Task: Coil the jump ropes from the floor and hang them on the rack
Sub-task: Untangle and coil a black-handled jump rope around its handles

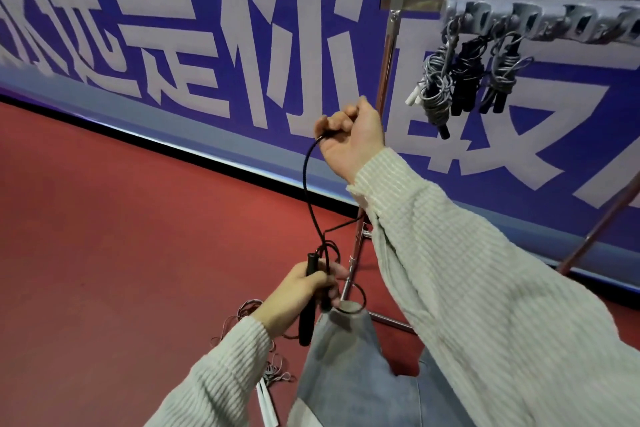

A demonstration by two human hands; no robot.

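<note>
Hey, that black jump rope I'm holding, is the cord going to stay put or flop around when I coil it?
Probably floppy: the black jump rope sags in a loose curve between the right hand and the left hand. Its thin cord likely weighs little, so the black handles may swing. It kinks near the lower hand, so loops could spring open.

Large white Chinese characters are printed on the blue wall banner (214,55); only 你 can be read with certainty.
</note>
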